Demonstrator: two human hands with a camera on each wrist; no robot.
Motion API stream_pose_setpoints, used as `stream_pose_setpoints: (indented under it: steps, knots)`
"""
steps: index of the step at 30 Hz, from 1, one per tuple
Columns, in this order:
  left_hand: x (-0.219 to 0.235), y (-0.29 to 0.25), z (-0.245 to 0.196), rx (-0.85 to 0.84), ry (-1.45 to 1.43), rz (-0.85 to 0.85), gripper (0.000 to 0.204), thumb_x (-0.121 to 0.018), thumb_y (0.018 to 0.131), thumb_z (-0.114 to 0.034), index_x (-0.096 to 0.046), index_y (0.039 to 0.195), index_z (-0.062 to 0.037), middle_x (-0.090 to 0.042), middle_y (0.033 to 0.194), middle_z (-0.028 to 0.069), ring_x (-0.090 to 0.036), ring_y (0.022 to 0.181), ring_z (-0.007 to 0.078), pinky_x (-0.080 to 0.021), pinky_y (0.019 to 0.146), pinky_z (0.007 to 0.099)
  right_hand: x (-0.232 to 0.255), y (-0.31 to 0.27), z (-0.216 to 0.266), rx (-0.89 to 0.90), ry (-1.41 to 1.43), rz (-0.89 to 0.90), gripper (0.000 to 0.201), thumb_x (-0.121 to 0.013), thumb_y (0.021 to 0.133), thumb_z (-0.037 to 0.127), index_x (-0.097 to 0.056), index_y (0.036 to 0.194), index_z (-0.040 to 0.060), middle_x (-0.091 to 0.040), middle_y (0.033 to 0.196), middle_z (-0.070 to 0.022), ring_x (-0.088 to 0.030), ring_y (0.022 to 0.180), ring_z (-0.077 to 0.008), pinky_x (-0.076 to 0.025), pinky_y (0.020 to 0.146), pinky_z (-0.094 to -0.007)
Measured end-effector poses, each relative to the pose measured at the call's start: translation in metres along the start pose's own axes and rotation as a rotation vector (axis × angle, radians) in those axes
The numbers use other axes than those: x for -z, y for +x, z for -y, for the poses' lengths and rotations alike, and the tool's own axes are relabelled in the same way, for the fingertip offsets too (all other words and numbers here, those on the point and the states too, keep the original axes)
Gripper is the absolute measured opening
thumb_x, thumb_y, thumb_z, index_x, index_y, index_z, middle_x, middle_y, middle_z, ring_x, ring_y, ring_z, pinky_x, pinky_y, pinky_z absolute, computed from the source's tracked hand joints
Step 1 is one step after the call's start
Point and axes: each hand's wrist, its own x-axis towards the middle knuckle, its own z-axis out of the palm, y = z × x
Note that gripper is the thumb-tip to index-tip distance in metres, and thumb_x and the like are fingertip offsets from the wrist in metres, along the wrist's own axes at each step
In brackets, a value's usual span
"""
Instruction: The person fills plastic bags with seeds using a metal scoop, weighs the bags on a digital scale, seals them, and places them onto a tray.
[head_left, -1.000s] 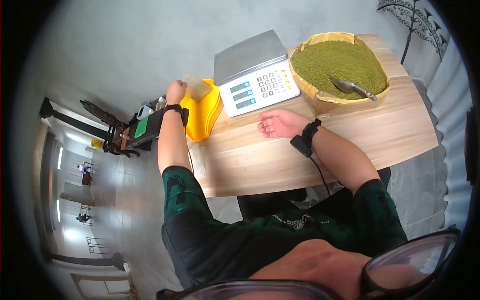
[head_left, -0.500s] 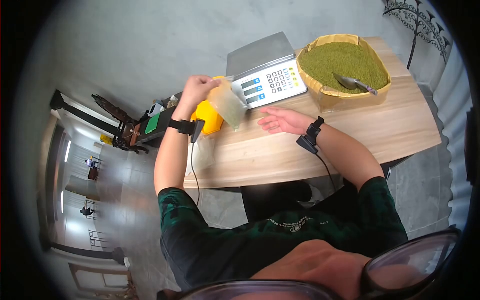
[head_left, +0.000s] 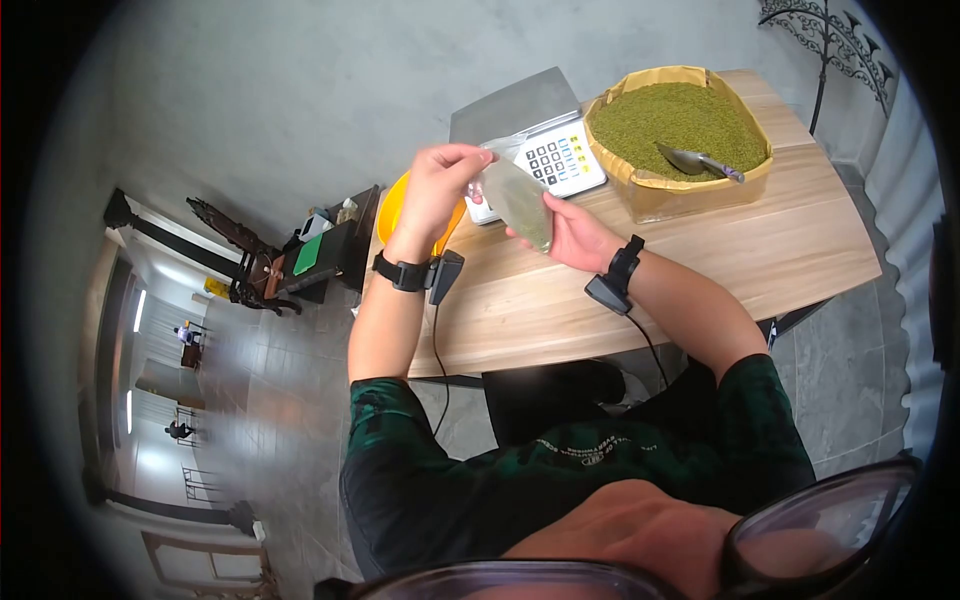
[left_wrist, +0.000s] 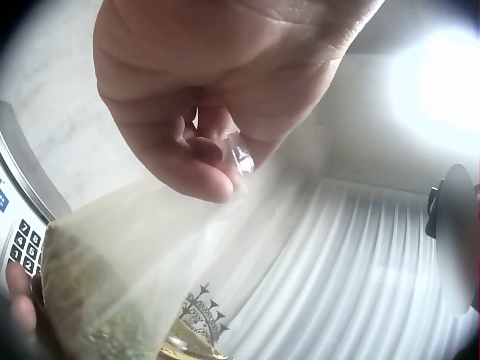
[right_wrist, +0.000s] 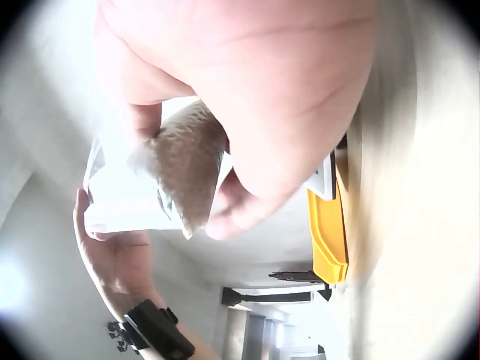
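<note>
A clear plastic bag (head_left: 518, 200) with green grains in its lower part hangs tilted in front of the scale (head_left: 555, 155). My left hand (head_left: 440, 185) pinches the bag's upper edge between thumb and fingers; the left wrist view shows the thumb (left_wrist: 202, 180) against the thin plastic. Around the bag's filled lower end curl the fingers and thumb of my right hand (head_left: 580, 235). In the right wrist view the grain-filled part (right_wrist: 191, 161) lies between my right thumb and fingers. The bag hides part of the scale's display.
A paper-lined box of green grains (head_left: 670, 125) with a metal scoop (head_left: 700, 163) stands right of the scale. The yellow tray (head_left: 392, 210) is at the table's left end, partly behind my left hand. A dark metal stand (head_left: 825, 50) is beyond the table's back right.
My left hand has carried the bag rightward from the yellow tray to the front of the scale. My right hand, earlier empty with fingers extended, now holds the bag's lower end.
</note>
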Motion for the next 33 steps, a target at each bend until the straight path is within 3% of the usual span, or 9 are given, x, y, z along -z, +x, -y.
stream_pose_setpoints:
  steps: [2,4,7,10,13,18,21,27,33]
  knots:
    - [-0.008,-0.004,0.010,-0.006,-0.071,0.009,0.020,-0.062,0.093,-0.014,-0.069,0.100,0.0035,-0.061,0.071,0.0014,-0.049,0.052,0.0082,-0.040,0.049,0.0218,0.001,-0.001,0.004,0.053,0.016,0.002,0.043,-0.054,0.100,0.040,-0.048,0.134,0.0140,-0.059,0.121,-0.0042,-0.056,0.111,-0.0204,-0.047,0.083,-0.0348]
    - [-0.025,-0.013,0.025,-0.412,-0.324,-0.242,0.025,-0.055,0.097,-0.018,-0.062,0.113,0.0003,-0.053,0.072,0.0002,-0.046,0.052,0.0088,-0.037,0.046,0.0222,0.005,-0.004,0.007,0.088,0.147,-0.193,0.040,-0.053,0.100,0.039,-0.052,0.131,0.0139,-0.061,0.121,-0.0039,-0.059,0.108,-0.0211,-0.047,0.077,-0.0319]
    - [-0.040,-0.022,0.067,-0.522,-0.630,-0.345,0.024,-0.048,0.100,-0.023,-0.055,0.115,-0.0054,-0.044,0.071,-0.0006,-0.041,0.053,0.0086,-0.033,0.046,0.0217,0.015,-0.004,0.012,0.073,0.177,-0.097,0.038,-0.053,0.099,0.040,-0.056,0.127,0.0146,-0.062,0.120,-0.0020,-0.061,0.105,-0.0203,-0.049,0.075,-0.0306]
    - [-0.060,-0.015,0.107,-0.229,-0.866,-0.390,0.020,-0.046,0.101,-0.030,-0.052,0.095,-0.0119,-0.036,0.064,-0.0047,-0.032,0.050,0.0074,-0.026,0.047,0.0225,0.016,-0.007,0.018,0.075,0.223,-0.170,0.039,-0.054,0.099,0.042,-0.056,0.126,0.0146,-0.063,0.118,-0.0021,-0.061,0.104,-0.0195,-0.051,0.071,-0.0276]
    - [-0.072,0.001,0.166,0.138,-1.032,-0.039,0.029,-0.044,0.101,-0.033,-0.049,0.078,-0.0157,-0.033,0.060,-0.0066,-0.032,0.050,0.0075,-0.026,0.046,0.0234,0.019,-0.010,0.023,0.112,0.237,-0.197,0.041,-0.054,0.098,0.043,-0.055,0.127,0.0148,-0.063,0.117,-0.0044,-0.061,0.105,-0.0200,-0.052,0.069,-0.0247]
    - [-0.086,-0.006,0.178,0.383,-1.266,0.456,0.034,-0.042,0.101,-0.039,-0.049,0.080,-0.0130,-0.034,0.060,-0.0043,-0.034,0.051,0.0079,-0.028,0.046,0.0223,0.012,-0.009,0.049,0.187,0.155,-0.171,0.042,-0.053,0.099,0.043,-0.055,0.127,0.0113,-0.063,0.119,-0.0063,-0.061,0.106,-0.0185,-0.054,0.068,-0.0259]
    - [-0.092,-0.001,0.197,0.399,-1.231,0.615,0.035,-0.040,0.101,-0.039,-0.051,0.083,-0.0118,-0.034,0.061,-0.0041,-0.032,0.051,0.0081,-0.027,0.046,0.0223,-0.004,-0.014,0.071,0.251,0.162,-0.149,0.041,-0.054,0.099,0.038,-0.056,0.125,0.0071,-0.061,0.124,-0.0080,-0.061,0.104,-0.0191,-0.057,0.069,-0.0280]
    - [-0.087,-0.002,0.192,0.438,-1.177,0.636,0.032,-0.040,0.101,-0.037,-0.052,0.086,-0.0115,-0.033,0.062,-0.0053,-0.031,0.052,0.0076,-0.027,0.047,0.0216,-0.056,-0.052,0.137,0.792,-0.144,-0.803,0.026,-0.062,0.096,0.027,-0.061,0.116,0.0099,-0.066,0.110,-0.0054,-0.063,0.097,-0.0195,-0.058,0.075,-0.0307]
    - [-0.092,-0.001,0.193,0.464,-1.200,0.605,0.031,-0.042,0.101,-0.035,-0.053,0.087,-0.0102,-0.033,0.063,-0.0059,-0.032,0.052,0.0077,-0.027,0.047,0.0219,-0.036,-0.104,0.209,0.732,-0.579,-0.949,0.022,-0.063,0.095,0.022,-0.055,0.113,0.0109,-0.063,0.107,-0.0072,-0.064,0.096,-0.0221,-0.060,0.076,-0.0367]
